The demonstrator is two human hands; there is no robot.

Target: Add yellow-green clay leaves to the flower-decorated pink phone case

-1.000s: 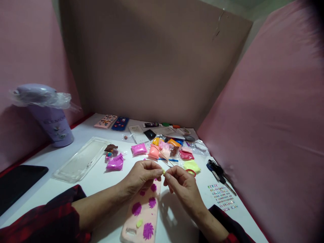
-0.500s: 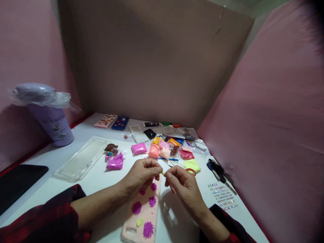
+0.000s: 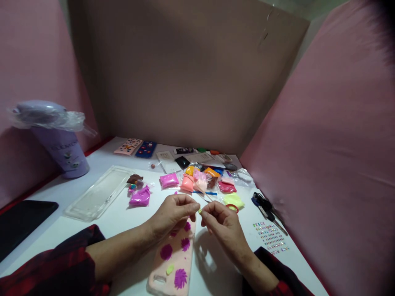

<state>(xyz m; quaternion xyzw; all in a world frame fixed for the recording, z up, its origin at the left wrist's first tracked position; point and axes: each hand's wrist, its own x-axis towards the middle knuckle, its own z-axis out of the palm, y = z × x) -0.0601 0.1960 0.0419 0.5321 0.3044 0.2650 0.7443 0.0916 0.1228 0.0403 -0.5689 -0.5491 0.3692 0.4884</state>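
A tiny bit of yellow-green clay (image 3: 200,211) is pinched between the fingertips of my left hand (image 3: 175,210) and my right hand (image 3: 222,225), both closed. Below them lies a phone case (image 3: 176,260) covered in pale pink, partly hidden by my left hand and forearm. Purple clay flowers (image 3: 180,278) with fringed edges and flat purple rounds (image 3: 166,252) dot its surface. One yellow-green clay leaf shape (image 3: 170,269) sits near the case's camera opening (image 3: 159,279).
Beyond my hands lie several clay packets (image 3: 169,180), scissors with red handles (image 3: 232,208) and a thin wooden stick (image 3: 202,190). Left are a clear case (image 3: 95,195), a purple tumbler (image 3: 63,150) and a black phone-like slab (image 3: 26,224). Keys (image 3: 268,209) and gem stickers (image 3: 271,237) are right.
My left fingertips have shifted very slightly right, toward my right hand. The clay piece stays between both hands; the objects on the table look the same.
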